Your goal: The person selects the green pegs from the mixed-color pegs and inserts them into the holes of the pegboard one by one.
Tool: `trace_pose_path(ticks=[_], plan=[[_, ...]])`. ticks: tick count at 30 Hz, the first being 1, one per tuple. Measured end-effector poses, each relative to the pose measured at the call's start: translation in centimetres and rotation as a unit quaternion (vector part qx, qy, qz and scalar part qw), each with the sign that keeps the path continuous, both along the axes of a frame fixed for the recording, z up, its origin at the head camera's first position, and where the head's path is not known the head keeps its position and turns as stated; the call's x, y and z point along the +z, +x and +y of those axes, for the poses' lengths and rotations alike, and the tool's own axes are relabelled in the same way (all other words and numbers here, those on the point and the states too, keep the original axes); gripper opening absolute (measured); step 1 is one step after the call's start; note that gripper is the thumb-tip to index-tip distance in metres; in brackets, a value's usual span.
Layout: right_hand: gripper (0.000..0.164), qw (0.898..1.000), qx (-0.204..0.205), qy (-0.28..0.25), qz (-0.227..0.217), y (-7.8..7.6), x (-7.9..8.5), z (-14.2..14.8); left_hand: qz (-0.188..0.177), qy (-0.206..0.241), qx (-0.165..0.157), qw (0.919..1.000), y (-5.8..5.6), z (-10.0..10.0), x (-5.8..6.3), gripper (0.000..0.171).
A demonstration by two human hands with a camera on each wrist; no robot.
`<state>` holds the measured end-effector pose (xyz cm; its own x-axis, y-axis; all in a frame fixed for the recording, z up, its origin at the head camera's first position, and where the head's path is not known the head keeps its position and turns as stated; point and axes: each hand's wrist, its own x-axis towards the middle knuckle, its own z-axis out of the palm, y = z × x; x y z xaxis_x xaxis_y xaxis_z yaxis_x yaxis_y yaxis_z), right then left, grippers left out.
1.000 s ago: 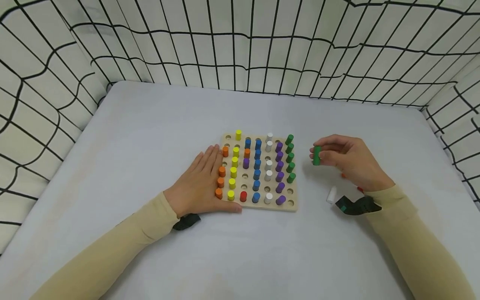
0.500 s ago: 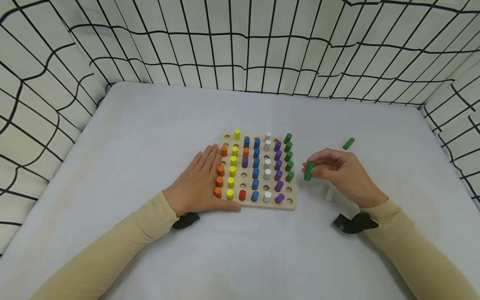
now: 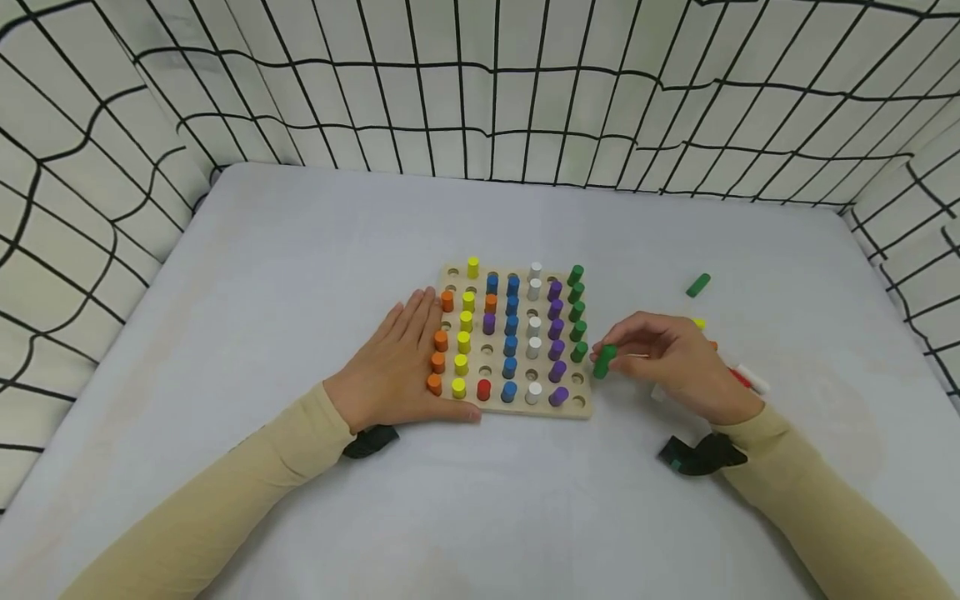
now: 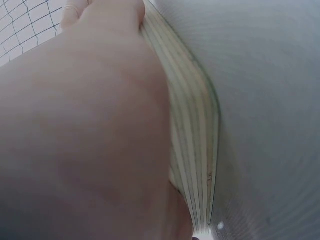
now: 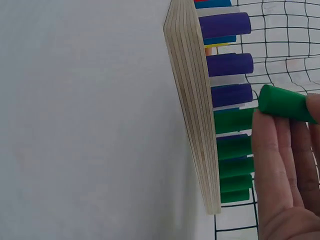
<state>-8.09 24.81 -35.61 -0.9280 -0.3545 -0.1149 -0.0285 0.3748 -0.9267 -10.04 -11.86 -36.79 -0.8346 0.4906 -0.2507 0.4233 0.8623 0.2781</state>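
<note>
The right hand (image 3: pixel 678 367) pinches a green peg (image 3: pixel 604 362) by its sides just off the right edge of the wooden board (image 3: pixel 517 410), near the row of green pegs (image 3: pixel 577 312) — the left hand (image 3: pixel 401 367) lies flat with straight fingers on the board's left edge. The peg looks light, stiff and smooth, likely painted wood, so a fingertip hold near one end would leave the other end free. Loose pegs — a green one (image 3: pixel 697 285) farther off — lie on the grey table (image 3: pixel 300 250).

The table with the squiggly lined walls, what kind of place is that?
Probably a set-up recording booth, not a home: a plain grey table walled by white cloth with a black grid, holding only a wooden peg board and loose pegs.
</note>
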Motion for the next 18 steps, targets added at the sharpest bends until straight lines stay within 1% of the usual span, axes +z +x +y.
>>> trace_pose_path(ticks=[7,11,18], plan=[[0.02,0.999,0.031,-0.033,-0.005,0.05,-0.66,-0.44,0.007,0.001,0.004,1.0,0.22,-0.24,-0.07,0.145],[0.02,0.999,0.03,-0.03,-0.011,0.2,-0.79,-0.55,0.008,0.004,0.004,1.0,0.27,-0.14,-0.13,0.145],[0.021,0.999,0.036,-0.022,0.002,0.33,-1.08,-0.83,0.012,0.003,0.004,0.9999,0.23,-0.14,-0.16,0.145]])
